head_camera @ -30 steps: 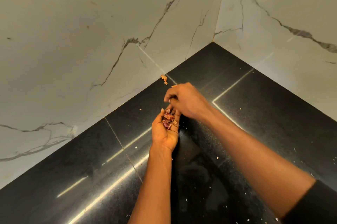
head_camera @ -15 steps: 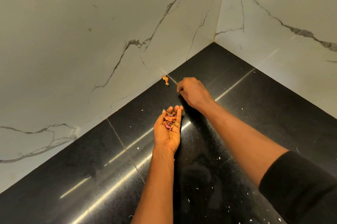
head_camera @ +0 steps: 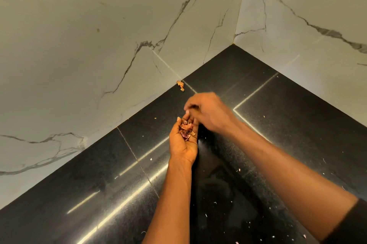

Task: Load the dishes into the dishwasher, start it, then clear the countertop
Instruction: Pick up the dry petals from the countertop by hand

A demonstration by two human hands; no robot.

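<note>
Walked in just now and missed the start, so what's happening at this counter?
A person seems to be gathering scraps off the black countertop by hand. The left hand is cupped palm up with a small pile of reddish peels in it. The right hand hovers over its fingertips, fingers bunched, too blurred to tell if it pinches anything. One orange scrap lies by the wall, and pale flecks dot the countertop.

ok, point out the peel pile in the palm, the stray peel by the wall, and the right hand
peel pile (head_camera: 186, 129): head view, middle of the heap.
stray peel (head_camera: 180, 84): head view, the larger upper piece.
right hand (head_camera: 208, 112): head view, back of the hand.
</note>
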